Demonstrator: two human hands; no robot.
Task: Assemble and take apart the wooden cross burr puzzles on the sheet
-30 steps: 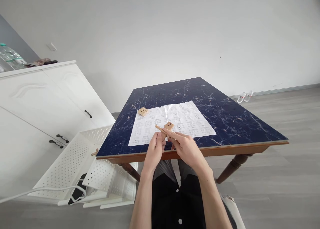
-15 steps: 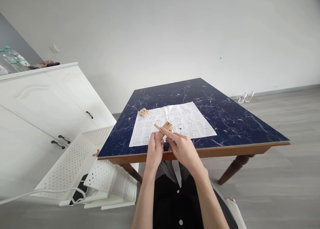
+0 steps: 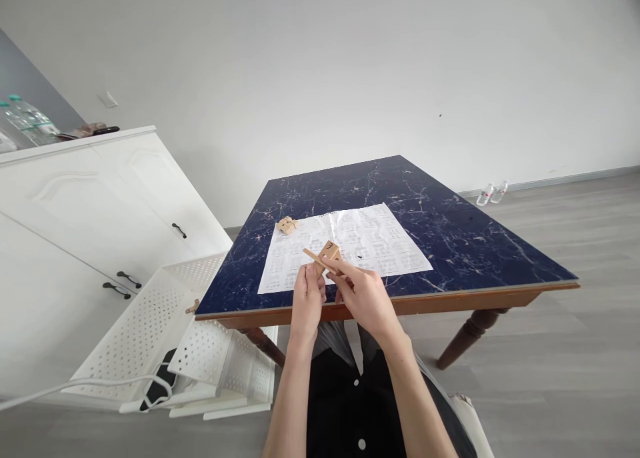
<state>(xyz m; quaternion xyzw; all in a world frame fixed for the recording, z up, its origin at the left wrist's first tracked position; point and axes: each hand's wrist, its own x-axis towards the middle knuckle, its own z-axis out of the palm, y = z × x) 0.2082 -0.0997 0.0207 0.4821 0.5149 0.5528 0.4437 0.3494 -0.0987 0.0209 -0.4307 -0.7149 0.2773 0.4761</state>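
My left hand [image 3: 307, 297] is closed around a small light-brown wooden block [image 3: 329, 249] that bears a black mark like a figure 3. A thin wooden strip [image 3: 313, 255] lies across the near side of the block, its free end pointing up and left. The fingers of my right hand [image 3: 366, 297] pinch this strip at its other end. Both hands meet over the near edge of a printed paper sheet [image 3: 397, 241]. Whether the strip touches the block or is joined to it, I cannot tell. Several wooden pieces [image 3: 287, 225] sit clustered at the sheet's far left corner.
Beneath the sheet is a dark blue marbled table [image 3: 465, 258] with a wooden edge. A white cabinet [image 3: 100, 198] and perforated white bins [image 3: 145, 318] stand to the left, with a white cable [image 3: 110, 381] in front. Two bottles [image 3: 493, 193] are on the floor by the wall.
The block and strip have shifted slightly left and turned a little in my hands. My right hand has moved slightly left with them.
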